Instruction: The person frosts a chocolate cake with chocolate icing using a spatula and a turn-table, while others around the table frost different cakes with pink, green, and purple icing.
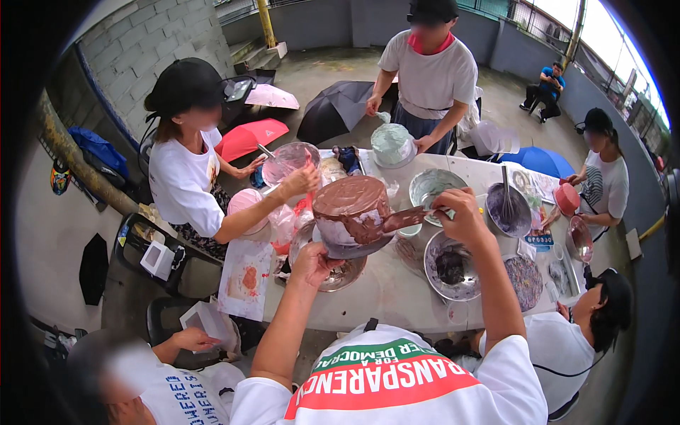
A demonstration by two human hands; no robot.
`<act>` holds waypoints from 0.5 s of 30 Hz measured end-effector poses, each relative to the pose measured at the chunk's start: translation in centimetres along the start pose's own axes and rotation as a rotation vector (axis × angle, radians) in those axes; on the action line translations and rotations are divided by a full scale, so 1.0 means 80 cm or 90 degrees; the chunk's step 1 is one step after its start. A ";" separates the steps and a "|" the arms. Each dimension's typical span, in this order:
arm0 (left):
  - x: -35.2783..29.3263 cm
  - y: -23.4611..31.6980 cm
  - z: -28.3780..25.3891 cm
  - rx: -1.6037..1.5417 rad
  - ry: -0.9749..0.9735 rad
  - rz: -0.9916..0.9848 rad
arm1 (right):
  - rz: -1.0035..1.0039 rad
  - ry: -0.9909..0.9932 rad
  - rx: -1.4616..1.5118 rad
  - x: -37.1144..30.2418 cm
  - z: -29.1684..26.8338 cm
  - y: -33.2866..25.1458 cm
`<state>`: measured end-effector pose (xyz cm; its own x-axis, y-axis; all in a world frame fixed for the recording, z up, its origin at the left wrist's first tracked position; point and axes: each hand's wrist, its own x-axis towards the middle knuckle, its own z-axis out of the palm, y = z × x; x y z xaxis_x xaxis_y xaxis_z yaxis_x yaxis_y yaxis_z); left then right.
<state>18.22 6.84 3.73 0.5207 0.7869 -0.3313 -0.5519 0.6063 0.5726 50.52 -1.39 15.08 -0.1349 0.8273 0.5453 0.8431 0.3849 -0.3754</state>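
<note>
A round cake (pixel 347 198) is held up in front of me, its top coated in brown frosting. Part of its side shows pale lilac between brown patches. My left hand (pixel 312 266) grips the edge of the round grey base (pixel 358 248) under the cake, near its lower left. In the fingers of my right hand (pixel 459 212) is a spatula (pixel 405 219), its blade covered in brown frosting and touching the cake's right side. Right of the cake, a steel bowl (pixel 467 286) holds a dark brown mixture. Another steel bowl (pixel 343 278) sits partly hidden below the cake.
A white table (pixel 379 297) carries several bowls, one with a whisk (pixel 507 202). Across it a person works on a pale green cake (pixel 392 144); another at left has a pink-smeared bowl (pixel 290 163). More people sit at right and lower left. Open umbrellas (pixel 340 106) lie behind.
</note>
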 end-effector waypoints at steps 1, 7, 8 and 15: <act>-0.001 0.000 0.003 0.000 0.011 0.013 | 0.028 0.014 0.005 0.000 -0.007 -0.004; -0.003 -0.001 0.011 0.024 0.031 0.019 | -0.045 0.017 0.017 0.020 -0.001 -0.049; -0.005 -0.001 0.018 0.034 0.025 0.042 | -0.067 0.016 -0.013 0.020 0.004 -0.053; -0.005 -0.001 0.021 0.032 0.028 0.050 | -0.058 0.059 -0.115 0.017 -0.016 -0.041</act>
<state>19.17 6.25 5.10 0.4478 0.8364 -0.3161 -0.5552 0.5372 0.6349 48.25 -2.00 18.00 -0.1730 0.7486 0.6400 0.9106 0.3692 -0.1858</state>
